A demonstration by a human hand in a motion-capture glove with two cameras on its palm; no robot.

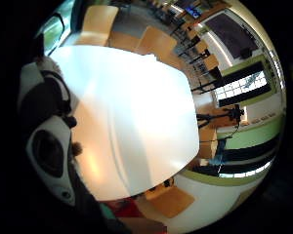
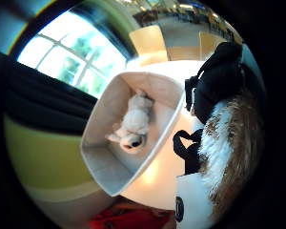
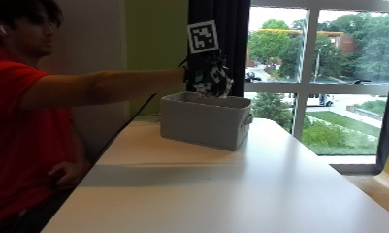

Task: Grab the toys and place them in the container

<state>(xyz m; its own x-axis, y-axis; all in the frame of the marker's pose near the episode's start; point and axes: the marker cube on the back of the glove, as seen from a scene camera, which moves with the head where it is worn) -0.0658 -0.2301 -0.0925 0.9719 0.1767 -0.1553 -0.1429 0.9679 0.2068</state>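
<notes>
In the outside view my gloved right hand point(image 3: 205, 74) is stretched out just above the grey fabric container point(image 3: 203, 121), which stands at the far left of the white table point(image 3: 233, 184). The hand grips a furry toy point(image 3: 217, 82) with brown, white and black patches; it hangs over the container's open top. The thumb side palm view has that toy's fur point(image 2: 229, 143) close against the palm. Below it is the container point(image 2: 102, 114), with a white plush toy point(image 2: 133, 125) lying inside on the bottom.
A large window point(image 3: 316, 73) is right behind the container, with a dark curtain point(image 3: 223, 19) beside it. Wooden chairs point(image 1: 156, 41) stand at the table's other end. The person's bare left hand point(image 3: 63, 173) rests by their lap.
</notes>
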